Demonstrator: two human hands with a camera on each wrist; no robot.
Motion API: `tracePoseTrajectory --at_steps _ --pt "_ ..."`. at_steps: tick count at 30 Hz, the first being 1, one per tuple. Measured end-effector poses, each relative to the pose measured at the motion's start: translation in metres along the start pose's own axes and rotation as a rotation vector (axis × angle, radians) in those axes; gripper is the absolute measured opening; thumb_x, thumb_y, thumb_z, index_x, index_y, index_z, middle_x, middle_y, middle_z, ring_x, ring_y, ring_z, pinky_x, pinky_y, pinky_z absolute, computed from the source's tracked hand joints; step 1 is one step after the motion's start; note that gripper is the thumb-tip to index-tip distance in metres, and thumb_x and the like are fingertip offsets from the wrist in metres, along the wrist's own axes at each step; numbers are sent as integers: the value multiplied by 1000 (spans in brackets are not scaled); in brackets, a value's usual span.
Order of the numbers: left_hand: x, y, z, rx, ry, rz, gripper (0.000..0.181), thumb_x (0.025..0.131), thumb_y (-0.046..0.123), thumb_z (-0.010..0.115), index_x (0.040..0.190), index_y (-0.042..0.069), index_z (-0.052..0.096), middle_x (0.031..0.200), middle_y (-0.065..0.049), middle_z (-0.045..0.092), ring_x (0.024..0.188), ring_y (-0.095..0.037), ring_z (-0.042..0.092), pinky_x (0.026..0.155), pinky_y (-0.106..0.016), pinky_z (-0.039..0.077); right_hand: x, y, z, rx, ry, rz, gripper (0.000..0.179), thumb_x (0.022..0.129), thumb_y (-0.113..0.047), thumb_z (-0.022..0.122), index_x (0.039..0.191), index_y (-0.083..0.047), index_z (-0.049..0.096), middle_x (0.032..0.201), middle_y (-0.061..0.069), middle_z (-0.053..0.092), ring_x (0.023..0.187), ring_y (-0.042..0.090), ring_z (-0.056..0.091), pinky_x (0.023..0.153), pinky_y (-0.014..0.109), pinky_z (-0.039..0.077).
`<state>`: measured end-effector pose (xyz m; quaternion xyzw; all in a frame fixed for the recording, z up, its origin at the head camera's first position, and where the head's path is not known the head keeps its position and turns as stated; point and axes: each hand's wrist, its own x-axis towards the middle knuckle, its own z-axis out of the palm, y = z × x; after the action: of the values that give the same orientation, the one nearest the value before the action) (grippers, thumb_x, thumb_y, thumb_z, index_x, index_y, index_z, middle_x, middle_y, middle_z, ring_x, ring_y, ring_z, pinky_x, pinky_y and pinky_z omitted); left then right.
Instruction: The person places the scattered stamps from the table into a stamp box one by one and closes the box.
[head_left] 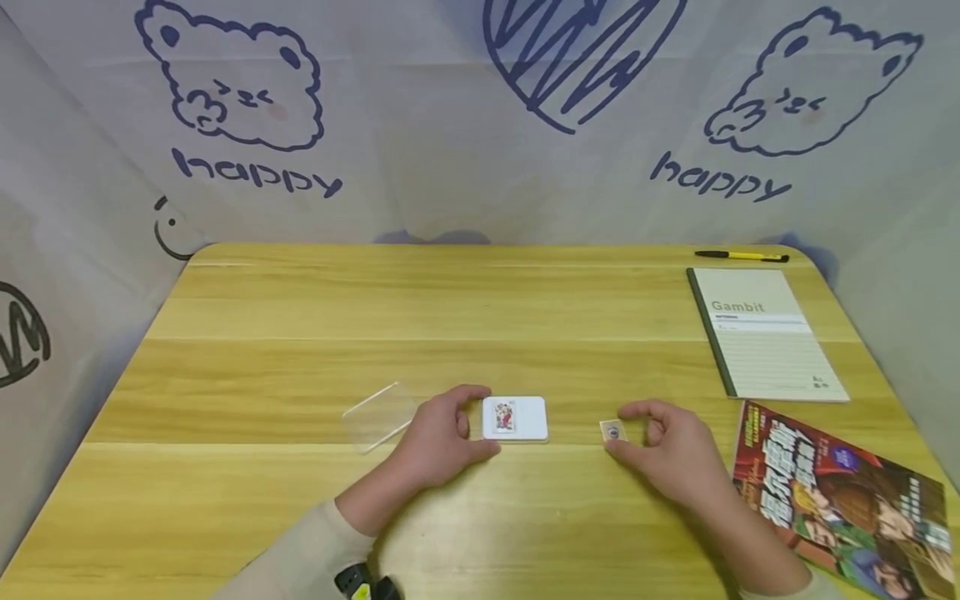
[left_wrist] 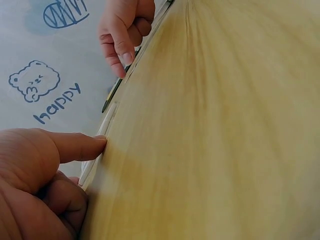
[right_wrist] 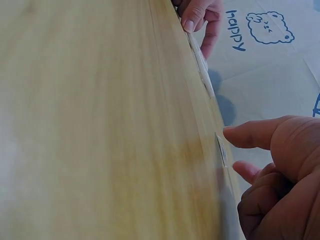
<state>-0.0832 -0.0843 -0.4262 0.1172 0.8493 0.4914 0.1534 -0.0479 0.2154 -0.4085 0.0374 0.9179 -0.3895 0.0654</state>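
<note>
Between the left hand [head_left: 442, 435], at the white case [head_left: 532, 419], and the right hand [head_left: 675, 457], at the small card [head_left: 612, 428], I have a short corridor of bare tabletop [head_left: 480, 308]; behind both, a broad lane runs from the left edge to the notebook [head_left: 772, 350]. A low leftward sweep would meet the clear cover [head_left: 378, 419] just beside the left hand, while the notebook and the magazine [head_left: 840, 500] obstruct my right flank, the pen [head_left: 742, 256] lies beyond the notebook, and hanging cloth [head_left: 450, 158] bounds the rear.
</note>
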Motion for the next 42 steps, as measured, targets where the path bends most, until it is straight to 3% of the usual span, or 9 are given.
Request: tracePoseTrajectory --at_steps 10,25,33,42 --pt "0 1 0 17 7 18 65 77 9 86 135 1 57 62 3 42 51 -9 37 48 -24 32 1 3 1 -55 14 -33 38 84 -28 83 111 -4 71 58 -2 37 51 13 31 57 32 37" --pt "-1 1 0 18 5 14 65 77 9 87 135 1 57 62 3 41 52 -9 37 48 -24 32 1 6 4 -15 36 -85 26 83 -20 84 101 -9 68 63 -1 39 56 16 37 63 34 38" --pt "0 0 0 17 8 20 65 77 9 87 134 1 57 62 3 42 51 -9 37 48 -24 32 1 7 4 -33 79 -137 22 81 -14 84 94 -14 67 86 -1 65 61 16 45 55 30 38" --pt "-1 1 -1 26 10 21 65 77 9 86 135 1 57 62 3 42 52 -9 37 48 -24 33 1 6 5 20 63 -127 19 83 -16 83 94 -14 67 80 -5 67 63 16 49 57 29 39"
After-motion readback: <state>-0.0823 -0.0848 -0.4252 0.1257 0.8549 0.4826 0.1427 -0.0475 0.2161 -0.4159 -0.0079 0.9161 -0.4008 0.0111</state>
